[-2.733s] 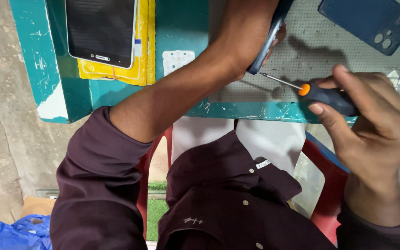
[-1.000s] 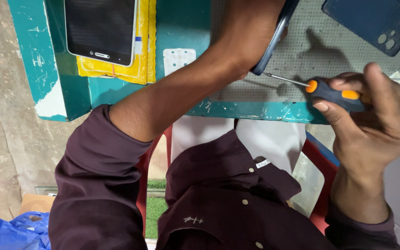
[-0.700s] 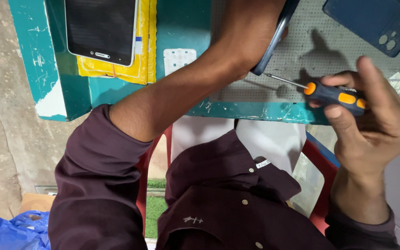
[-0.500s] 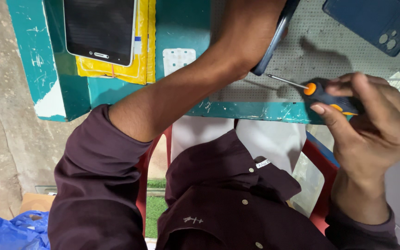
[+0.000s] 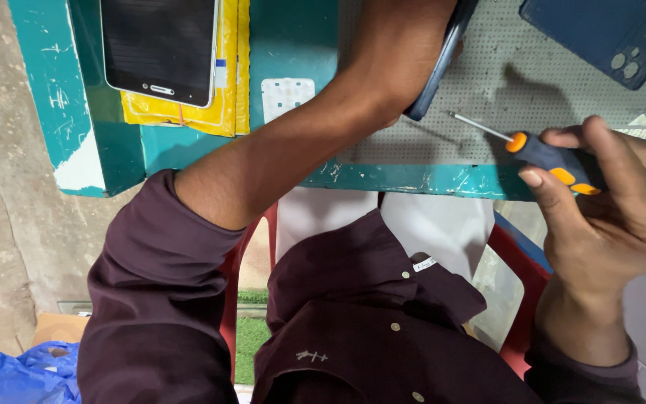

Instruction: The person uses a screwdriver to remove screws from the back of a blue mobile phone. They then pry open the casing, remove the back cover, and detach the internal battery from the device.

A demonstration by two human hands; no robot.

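Observation:
My left hand (image 5: 401, 52) reaches up across the table, its fingers cut off by the top edge. It holds a dark phone (image 5: 443, 71) tilted up on its edge over the grey perforated mat (image 5: 502, 97). My right hand (image 5: 614, 217), at the right, grips a screwdriver (image 5: 555, 158) with a dark handle and orange accents. The thin shaft points left toward the phone, and its tip hangs a short way off the phone's lower edge, just above the mat.
A blue phone back cover (image 5: 600, 37) lies at the mat's far right. A smartphone with a dark screen (image 5: 160, 45) rests on a yellow packet (image 5: 226, 105) on the teal table (image 5: 413, 179). Beside it lies a small white pad (image 5: 287, 97). A red chair (image 5: 517, 277) stands under me.
My right hand has shifted its fingers along the screwdriver handle, and the tip has drawn slightly right, away from the phone. My left arm and the phone have stayed put.

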